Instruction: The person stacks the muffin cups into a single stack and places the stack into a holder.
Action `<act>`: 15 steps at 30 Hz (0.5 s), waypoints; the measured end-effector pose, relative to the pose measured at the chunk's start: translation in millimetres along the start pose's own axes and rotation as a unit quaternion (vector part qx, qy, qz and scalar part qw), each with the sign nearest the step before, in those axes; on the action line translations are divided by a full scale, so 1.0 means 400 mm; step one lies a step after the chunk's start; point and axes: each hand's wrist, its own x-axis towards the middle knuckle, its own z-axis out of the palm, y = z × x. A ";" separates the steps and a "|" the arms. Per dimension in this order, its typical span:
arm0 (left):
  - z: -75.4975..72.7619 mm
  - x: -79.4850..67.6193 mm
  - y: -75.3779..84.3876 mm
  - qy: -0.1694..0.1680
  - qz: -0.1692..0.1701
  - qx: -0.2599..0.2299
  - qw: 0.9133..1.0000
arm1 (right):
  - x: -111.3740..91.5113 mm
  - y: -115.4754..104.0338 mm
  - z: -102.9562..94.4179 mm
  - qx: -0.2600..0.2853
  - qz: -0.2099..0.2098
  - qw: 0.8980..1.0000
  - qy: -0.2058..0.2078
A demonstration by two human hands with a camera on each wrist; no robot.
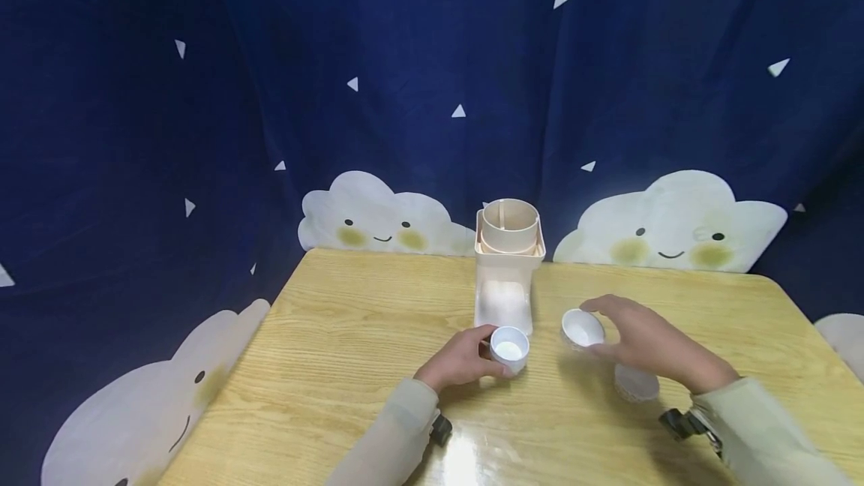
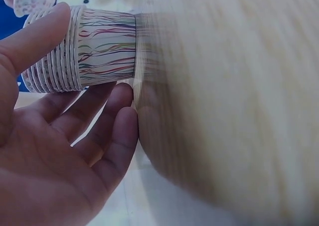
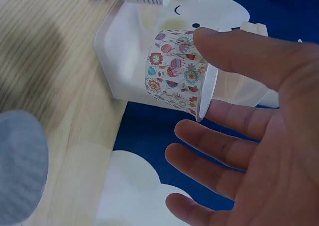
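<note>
My left hand (image 1: pixel 461 361) holds a stack of nested paper cups (image 2: pixel 107 46) near the table's middle, with the thumb on the rims and fingers around the other side. The lowest cup has coloured wavy lines, and in the left wrist view its base is at the wood surface. My right hand (image 1: pixel 644 343) pinches a single paper cup (image 3: pixel 174 71) printed with flowers between thumb and fingers, held above the table right of the stack. Beneath the right wrist stands a whitish, ribbed-looking cup or bowl (image 1: pixel 637 383). Directly behind the stack is a cream-coloured stand (image 1: pixel 503 295) with a round tube (image 1: pixel 511 225) on top.
The wooden table (image 1: pixel 364 306) has a bright glare patch near its front. A dark blue curtain (image 1: pixel 405 58) with white triangles and smiling clouds hangs behind and at both sides. Dark straps or devices (image 1: pixel 682 424) sit at both wrists.
</note>
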 end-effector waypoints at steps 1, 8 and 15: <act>0.000 0.001 0.000 0.000 0.000 0.002 1.000 | 0.002 -0.002 0.001 0.001 -0.001 1.000 0.000; 0.003 0.005 -0.003 -0.002 -0.003 0.000 1.000 | 0.011 -0.016 0.000 0.013 -0.003 1.000 0.000; 0.003 0.005 -0.001 0.000 -0.008 0.000 1.000 | 0.020 -0.034 0.006 0.039 -0.012 0.999 0.000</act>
